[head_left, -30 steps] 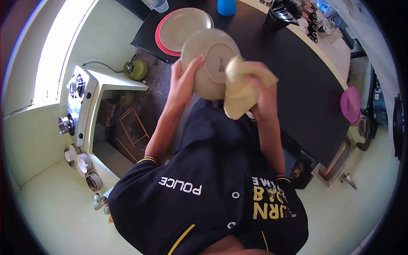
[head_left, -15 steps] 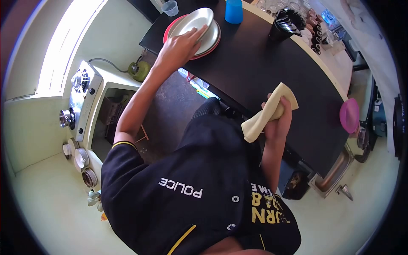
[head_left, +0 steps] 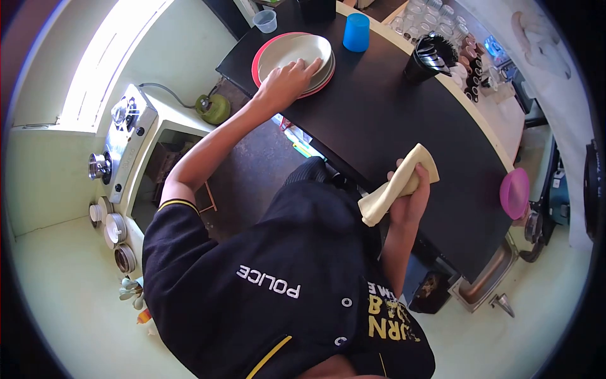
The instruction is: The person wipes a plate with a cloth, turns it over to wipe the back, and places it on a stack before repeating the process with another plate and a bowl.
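My left hand [head_left: 287, 84] is at the near rim of a pale shallow plate [head_left: 293, 52], its fingers bent over onto the upper face. The thumb is hidden. This plate lies, slightly off-centre, on a stack of metal-grey plates, and a red-rimmed plate [head_left: 257, 68] shows around the bottom. In my right hand [head_left: 411, 196] is a folded pale yellow cloth [head_left: 398, 187], gripped between fingers and thumb above the near edge of the dark counter.
Along the dark counter [head_left: 391, 101] stand a clear plastic tub [head_left: 266, 22], a blue cup [head_left: 356, 34], a black cutlery holder [head_left: 424, 63] with several utensils and a pink bowl [head_left: 514, 192]. A gas stove [head_left: 130, 148] stands left; a sink [head_left: 483, 278] is right.
The top plate was tilted up in my left hand and now lies flatter on the stack. My right hand still holds the cloth, and the view has shifted slightly.
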The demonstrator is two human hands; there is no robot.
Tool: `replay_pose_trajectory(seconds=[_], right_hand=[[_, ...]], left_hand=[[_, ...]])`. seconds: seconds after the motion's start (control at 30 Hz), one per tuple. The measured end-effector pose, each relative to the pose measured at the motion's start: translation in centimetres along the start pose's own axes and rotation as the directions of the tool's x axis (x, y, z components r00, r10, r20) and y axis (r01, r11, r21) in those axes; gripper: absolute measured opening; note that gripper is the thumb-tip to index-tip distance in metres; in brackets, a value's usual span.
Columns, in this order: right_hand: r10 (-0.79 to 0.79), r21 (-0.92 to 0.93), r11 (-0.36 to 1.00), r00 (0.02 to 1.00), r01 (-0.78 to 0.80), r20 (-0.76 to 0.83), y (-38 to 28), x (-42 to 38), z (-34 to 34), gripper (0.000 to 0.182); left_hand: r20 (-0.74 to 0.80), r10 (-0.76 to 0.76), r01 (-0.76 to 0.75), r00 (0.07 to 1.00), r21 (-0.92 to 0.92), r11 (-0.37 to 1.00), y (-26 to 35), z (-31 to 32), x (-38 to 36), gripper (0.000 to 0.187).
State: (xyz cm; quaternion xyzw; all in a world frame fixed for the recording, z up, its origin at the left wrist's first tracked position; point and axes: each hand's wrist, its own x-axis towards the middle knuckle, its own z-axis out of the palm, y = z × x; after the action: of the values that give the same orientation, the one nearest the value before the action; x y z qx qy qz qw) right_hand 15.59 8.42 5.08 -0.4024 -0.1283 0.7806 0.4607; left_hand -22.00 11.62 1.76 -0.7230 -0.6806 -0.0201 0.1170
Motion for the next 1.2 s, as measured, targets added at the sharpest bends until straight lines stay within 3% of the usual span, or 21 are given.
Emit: replay_pose_trajectory(seconds=[0.07, 0.23, 0.37, 0.57, 0.63, 0.7, 0.77, 0.8, 0.83, 0.87, 0.9, 0.93, 1.0, 1.03, 1.13, 1.17, 1.2], right_hand=[[0.014, 0.023, 1.000, 1.000, -0.014, -0.015, -0.1, 0.0, 0.8, 0.031], [0.012, 0.024, 1.000, 0.999, -0.012, -0.033, 0.0, 0.4, 1.3, 0.026], [0.050, 0.081, 0.995, 0.991, -0.060, 0.122, 0.3, 2.0, -1.6, 0.031], [0.099, 0.016, 0.995, 0.995, -0.099, 0.027, -0.3, 1.9, 0.8, 0.030], [0.109, -0.012, 0.994, 0.994, -0.109, 0.027, -0.3, 2.2, 1.0, 0.032], [-0.006, -0.115, 0.993, 1.000, 0.005, -0.011, 0.3, 2.2, 2.6, 0.035], [-0.065, -0.223, 0.973, 0.998, 0.062, -0.008, 0.7, 3.0, 3.3, 0.036], [-0.100, -0.317, 0.941, 0.992, 0.121, 0.083, 0.9, 3.4, 3.5, 0.036], [-0.125, -0.401, 0.897, 0.976, 0.187, 0.177, 1.4, 3.7, 3.9, 0.036], [-0.139, -0.475, 0.841, 0.952, 0.259, 0.272, 1.8, 4.1, 4.5, 0.037], [-0.209, -0.533, 0.766, 0.924, 0.358, 0.319, 1.9, 4.1, 6.0, 0.040], [-0.207, -0.528, 0.769, 0.922, 0.361, 0.328, 1.8, 3.9, 6.8, 0.042], [-0.201, -0.514, 0.777, 0.916, 0.364, 0.346, 1.7, 4.0, 7.9, 0.046], [-0.084, -0.429, 0.864, 0.916, 0.263, 0.392, 1.7, 4.5, 7.7, 0.055], [0.141, -0.237, 0.971, 0.845, -0.017, 0.516, 2.6, 5.6, 7.5, 0.064], [0.299, -0.318, 0.935, 0.837, -0.160, 0.459, 3.1, 5.6, 6.5, 0.068], [0.374, -0.337, 0.911, 0.824, -0.239, 0.425, 3.5, 5.7, 5.9, 0.068]], left_hand=[[0.028, -0.004, 0.002, 1.000, 0.068, 0.998, 0.2, 0.3, 0.0, 0.051], [-0.073, 0.013, -0.003, 0.997, 0.136, 0.991, 0.3, 0.9, -0.5, 0.055], [-0.098, -0.021, 0.036, 0.995, 0.148, 0.988, 0.4, 1.6, -0.9, 0.059], [-0.142, -0.069, 0.067, 0.987, -0.015, 0.998, 0.3, 2.0, -1.6, 0.068], [-0.255, -0.108, 0.091, 0.961, -0.076, 0.993, 0.8, 1.2, -1.7, 0.073], [-0.300, -0.185, 0.113, 0.936, -0.241, 0.964, 1.9, -0.2, -1.8, 0.077], [-0.261, -0.282, 0.122, 0.923, -0.496, 0.859, 4.4, -3.0, -2.3, 0.078], [0.002, -0.284, 0.208, 0.959, -0.685, 0.698, 6.1, -5.6, -2.5, 0.074], [0.127, -0.200, 0.180, 0.972, -0.945, 0.273, 7.4, -4.7, -3.2, 0.071], [0.245, -0.095, 0.240, 0.965, -0.969, -0.061, 9.2, -4.5, -3.7, 0.050], [0.249, -0.016, 0.241, 0.968, -0.951, -0.196, 10.7, -4.6, -4.3, 0.050], [0.240, 0.063, 0.247, 0.969, -0.912, -0.327, 11.9, -4.7, -4.8, 0.050], [0.343, -0.169, 0.331, 0.924, -0.939, -0.093, 12.8, -5.7, -5.2, 0.036], [0.391, -0.293, 0.355, 0.872, -0.919, -0.171, 13.5, -6.8, -5.0, 0.036], [0.338, -0.463, 0.142, 0.819, -0.902, -0.407, 14.2, -7.8, -5.2, 0.038], [0.357, -0.491, 0.130, 0.794, -0.890, -0.437, 14.3, -8.0, -5.2, 0.035], [0.382, -0.465, 0.251, 0.799, -0.914, -0.319, 13.9, -8.5, -5.1, 0.037]])
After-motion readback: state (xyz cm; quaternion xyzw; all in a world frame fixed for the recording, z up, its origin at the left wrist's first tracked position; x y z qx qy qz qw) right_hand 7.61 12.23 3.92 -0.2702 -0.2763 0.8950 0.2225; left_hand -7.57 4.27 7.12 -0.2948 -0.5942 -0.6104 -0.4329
